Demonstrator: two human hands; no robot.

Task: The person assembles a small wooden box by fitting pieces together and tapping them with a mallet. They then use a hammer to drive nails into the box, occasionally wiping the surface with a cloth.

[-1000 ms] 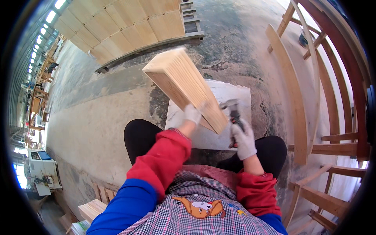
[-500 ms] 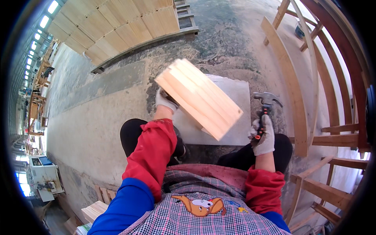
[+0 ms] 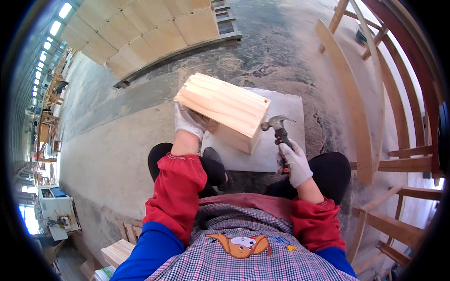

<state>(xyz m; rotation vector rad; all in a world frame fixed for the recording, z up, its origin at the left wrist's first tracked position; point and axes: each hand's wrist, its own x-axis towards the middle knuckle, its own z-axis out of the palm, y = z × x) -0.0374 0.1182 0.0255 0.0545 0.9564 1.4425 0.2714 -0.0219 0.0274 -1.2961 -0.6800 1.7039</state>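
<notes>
A light wooden box [image 3: 225, 110] made of nailed slats is tilted above a grey flat slab [image 3: 286, 112] on the floor. My left hand [image 3: 188, 121], in a white glove, grips the box at its near left side. My right hand [image 3: 294, 161], also gloved, holds a claw hammer [image 3: 279, 129] by its handle, the metal head raised just right of the box's near corner. My knees in black trousers frame the slab.
Long wooden planks and frames [image 3: 356, 107] lean along the right. A big panel of light boards [image 3: 154, 28] lies at the back. Stacked wood pieces [image 3: 119, 250] sit at my lower left. Workbenches and machines [image 3: 47, 136] line the far left.
The box has turned in my left hand, from lying as a slanted flat face to showing its slatted side and end. My right hand with the hammer moved left, closer to the box.
</notes>
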